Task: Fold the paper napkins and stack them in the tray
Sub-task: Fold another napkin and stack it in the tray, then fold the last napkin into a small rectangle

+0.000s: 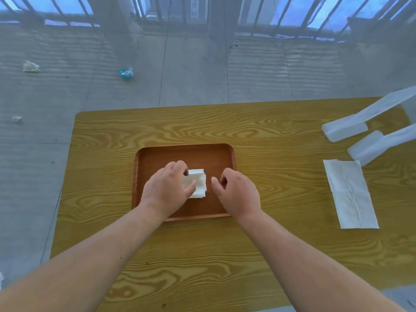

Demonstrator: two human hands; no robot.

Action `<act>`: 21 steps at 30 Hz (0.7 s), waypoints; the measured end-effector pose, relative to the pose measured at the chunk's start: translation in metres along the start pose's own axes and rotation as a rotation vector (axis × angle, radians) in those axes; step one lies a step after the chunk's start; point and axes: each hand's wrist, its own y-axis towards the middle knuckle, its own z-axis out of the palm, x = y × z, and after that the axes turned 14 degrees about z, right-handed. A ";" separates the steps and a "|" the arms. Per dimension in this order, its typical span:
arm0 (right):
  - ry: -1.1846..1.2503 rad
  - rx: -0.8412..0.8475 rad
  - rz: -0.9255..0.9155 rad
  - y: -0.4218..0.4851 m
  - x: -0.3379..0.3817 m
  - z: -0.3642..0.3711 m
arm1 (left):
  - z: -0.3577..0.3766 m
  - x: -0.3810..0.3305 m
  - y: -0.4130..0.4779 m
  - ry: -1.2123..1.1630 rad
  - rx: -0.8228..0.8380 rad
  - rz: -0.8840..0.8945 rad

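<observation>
Napkins (201, 186), folded, stacked in a brown tray (184, 147), pinched by fingers of the left hand (166, 190); fingers of the right hand (238, 191) loosely curled beside them, empty.

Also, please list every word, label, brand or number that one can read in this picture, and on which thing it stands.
None: no readable text anywhere.
The folded napkins, the wooden tray, the unfolded napkin and the white plastic pieces show only plain surfaces.
</observation>
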 end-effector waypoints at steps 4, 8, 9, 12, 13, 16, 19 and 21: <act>-0.030 -0.087 0.112 -0.003 -0.068 -0.030 | 0.013 -0.049 0.023 0.074 0.183 0.308; -0.158 -0.083 0.211 -0.003 -0.136 -0.060 | 0.039 -0.093 0.043 0.172 0.386 0.446; -0.177 -0.078 0.238 -0.003 -0.152 -0.068 | 0.047 -0.101 0.046 0.187 0.436 0.457; -0.229 -0.062 0.370 -0.004 -0.194 -0.086 | 0.070 -0.121 0.054 0.253 0.564 0.486; -0.236 -0.056 0.423 -0.005 -0.206 -0.091 | 0.076 -0.125 0.056 0.273 0.596 0.492; -0.220 -0.022 0.546 -0.011 -0.232 -0.099 | 0.090 -0.137 0.058 0.315 0.651 0.485; -0.222 0.031 0.541 -0.018 -0.246 -0.098 | 0.096 -0.147 0.060 0.354 0.633 0.477; -0.216 0.042 0.471 -0.024 -0.246 -0.095 | 0.098 -0.152 0.061 0.347 0.612 0.482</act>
